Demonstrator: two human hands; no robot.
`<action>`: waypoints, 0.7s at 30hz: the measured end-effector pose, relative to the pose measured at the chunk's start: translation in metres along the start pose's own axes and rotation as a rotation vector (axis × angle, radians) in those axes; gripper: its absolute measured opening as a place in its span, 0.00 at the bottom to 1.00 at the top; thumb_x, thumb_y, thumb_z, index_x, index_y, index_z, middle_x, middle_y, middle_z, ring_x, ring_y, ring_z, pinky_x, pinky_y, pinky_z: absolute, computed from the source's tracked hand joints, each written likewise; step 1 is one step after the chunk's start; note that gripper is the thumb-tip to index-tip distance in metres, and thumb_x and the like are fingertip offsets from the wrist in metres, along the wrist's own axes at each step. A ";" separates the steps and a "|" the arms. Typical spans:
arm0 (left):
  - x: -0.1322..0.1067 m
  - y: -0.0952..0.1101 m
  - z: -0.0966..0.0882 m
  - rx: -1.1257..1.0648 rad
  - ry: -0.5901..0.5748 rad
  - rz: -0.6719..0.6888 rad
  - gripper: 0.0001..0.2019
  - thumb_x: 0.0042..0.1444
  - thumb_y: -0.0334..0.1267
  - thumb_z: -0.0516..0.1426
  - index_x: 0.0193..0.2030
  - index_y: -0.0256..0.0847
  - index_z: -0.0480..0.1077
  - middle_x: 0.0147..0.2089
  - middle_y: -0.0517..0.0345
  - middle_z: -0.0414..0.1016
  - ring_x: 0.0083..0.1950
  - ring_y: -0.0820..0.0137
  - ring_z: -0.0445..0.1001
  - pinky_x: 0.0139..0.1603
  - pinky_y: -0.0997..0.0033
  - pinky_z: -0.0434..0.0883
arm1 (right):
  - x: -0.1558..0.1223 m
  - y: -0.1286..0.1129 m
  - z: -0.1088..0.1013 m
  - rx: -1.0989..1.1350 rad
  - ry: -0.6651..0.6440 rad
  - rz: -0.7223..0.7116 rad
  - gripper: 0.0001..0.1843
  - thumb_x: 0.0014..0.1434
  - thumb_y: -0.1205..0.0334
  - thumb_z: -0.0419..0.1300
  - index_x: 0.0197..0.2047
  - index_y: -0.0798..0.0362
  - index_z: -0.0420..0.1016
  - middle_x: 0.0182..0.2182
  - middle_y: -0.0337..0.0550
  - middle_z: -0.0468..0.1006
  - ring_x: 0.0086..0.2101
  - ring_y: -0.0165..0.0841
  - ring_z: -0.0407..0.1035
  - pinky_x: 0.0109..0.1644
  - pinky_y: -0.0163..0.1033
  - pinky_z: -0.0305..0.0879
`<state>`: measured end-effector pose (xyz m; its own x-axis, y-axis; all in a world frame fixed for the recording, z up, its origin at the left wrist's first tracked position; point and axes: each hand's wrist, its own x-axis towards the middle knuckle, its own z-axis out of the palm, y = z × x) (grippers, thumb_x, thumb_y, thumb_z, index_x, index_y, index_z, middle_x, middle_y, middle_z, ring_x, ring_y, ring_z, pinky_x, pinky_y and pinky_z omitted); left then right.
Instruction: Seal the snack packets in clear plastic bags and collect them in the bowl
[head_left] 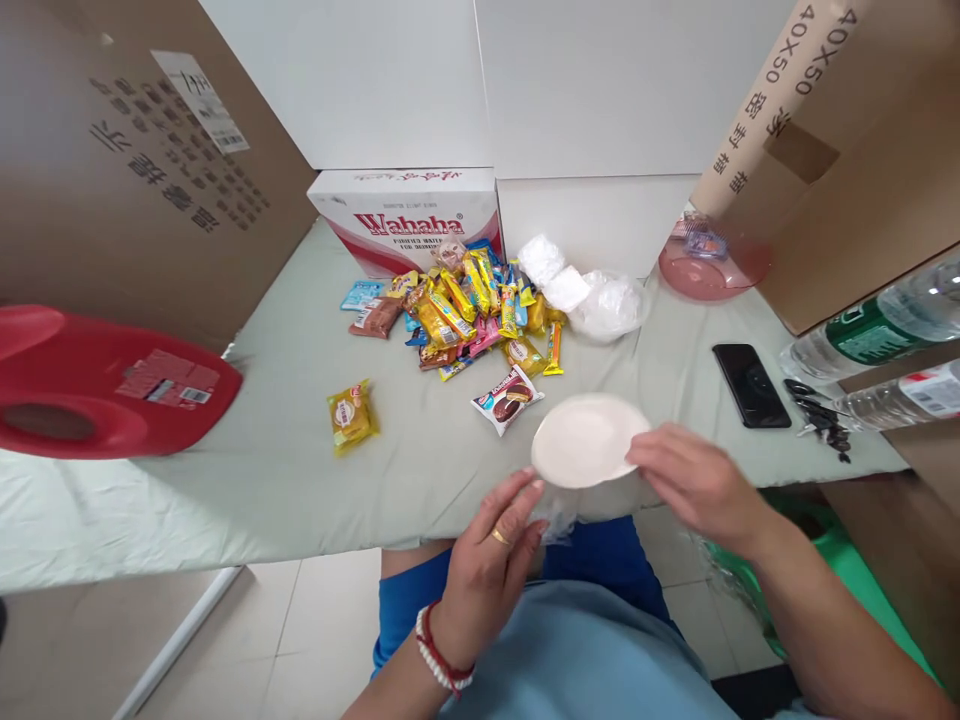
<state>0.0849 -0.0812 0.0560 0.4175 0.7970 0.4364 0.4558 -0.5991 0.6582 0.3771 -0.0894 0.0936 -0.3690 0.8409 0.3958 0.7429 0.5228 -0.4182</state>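
My right hand (697,485) pinches the right rim of a shallow white plate (589,440), which is tilted over the table's front edge. Close to the plate's left rim is my left hand (495,545), with a ring and a beaded bracelet. Its fingers are closed on a crumpled clear plastic bag (559,522) that hangs below the plate; the grip is partly hidden. Just beyond the plate lies a wrapped chocolate cookie (508,398). A yellow-wrapped snack (351,417) rests alone to the left. Behind them is a pile of packaged snacks (457,310).
White plastic-wrapped bundles (604,305) sit beside the pile, with a Wahaha carton (412,215) behind. A red jug (112,385) stands left. On the right are a pink bowl (712,270), a black phone (751,386), keys (823,415) and plastic bottles (870,340).
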 end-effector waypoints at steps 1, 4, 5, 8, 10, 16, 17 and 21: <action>0.002 0.000 0.001 -0.003 0.047 -0.042 0.20 0.69 0.31 0.58 0.66 0.49 0.68 0.63 0.46 0.73 0.56 0.65 0.78 0.53 0.65 0.80 | 0.004 0.010 -0.013 -0.080 0.117 0.051 0.12 0.68 0.68 0.57 0.49 0.46 0.79 0.43 0.47 0.83 0.43 0.40 0.77 0.49 0.44 0.74; 0.003 -0.006 0.003 -0.097 0.130 -0.261 0.13 0.68 0.38 0.60 0.58 0.47 0.73 0.57 0.49 0.74 0.44 0.70 0.78 0.45 0.67 0.79 | 0.029 0.059 -0.058 -0.381 0.426 0.251 0.07 0.65 0.63 0.61 0.45 0.47 0.79 0.41 0.49 0.82 0.42 0.44 0.77 0.48 0.47 0.72; 0.001 -0.009 0.002 -0.153 0.127 -0.352 0.12 0.68 0.42 0.60 0.56 0.46 0.74 0.55 0.50 0.75 0.42 0.70 0.77 0.44 0.67 0.78 | 0.042 0.081 -0.072 -0.465 0.515 0.303 0.05 0.64 0.61 0.62 0.42 0.49 0.79 0.39 0.51 0.81 0.39 0.44 0.76 0.46 0.47 0.71; -0.012 -0.019 -0.001 -0.373 0.094 -0.665 0.16 0.64 0.52 0.62 0.50 0.42 0.76 0.48 0.52 0.77 0.41 0.68 0.76 0.42 0.68 0.75 | 0.081 0.144 -0.103 -0.529 0.528 0.545 0.08 0.59 0.65 0.62 0.42 0.54 0.80 0.42 0.57 0.80 0.36 0.40 0.74 0.48 0.45 0.69; -0.025 -0.025 -0.005 -0.510 0.115 -0.861 0.22 0.59 0.57 0.64 0.49 0.41 0.75 0.43 0.54 0.78 0.41 0.67 0.75 0.40 0.69 0.73 | 0.101 0.171 -0.112 -0.517 0.521 0.636 0.11 0.58 0.67 0.62 0.44 0.58 0.80 0.43 0.60 0.80 0.35 0.38 0.73 0.46 0.42 0.68; -0.052 -0.035 -0.028 -0.648 0.371 -1.162 0.30 0.42 0.61 0.72 0.45 0.40 0.75 0.38 0.59 0.78 0.38 0.68 0.73 0.38 0.72 0.70 | 0.102 0.157 -0.093 -0.529 0.537 0.449 0.11 0.61 0.63 0.60 0.46 0.56 0.78 0.42 0.58 0.79 0.35 0.39 0.73 0.43 0.42 0.68; -0.054 -0.035 -0.031 -0.652 0.408 -1.173 0.30 0.41 0.60 0.73 0.43 0.40 0.76 0.39 0.58 0.78 0.39 0.68 0.73 0.38 0.72 0.71 | 0.099 0.154 -0.089 -0.572 0.593 0.434 0.10 0.61 0.64 0.60 0.46 0.55 0.77 0.42 0.57 0.78 0.37 0.40 0.73 0.44 0.43 0.68; -0.058 -0.036 -0.040 -0.649 0.456 -1.158 0.26 0.39 0.56 0.74 0.37 0.40 0.76 0.44 0.56 0.79 0.44 0.66 0.74 0.43 0.71 0.72 | 0.107 0.177 -0.097 -0.754 0.897 0.441 0.13 0.59 0.71 0.58 0.47 0.55 0.72 0.46 0.63 0.75 0.45 0.46 0.71 0.48 0.47 0.65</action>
<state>0.0129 -0.1030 0.0314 -0.2856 0.8372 -0.4664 -0.1310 0.4480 0.8844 0.5229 0.0795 0.1415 0.2820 0.3775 0.8820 0.9500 -0.2380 -0.2019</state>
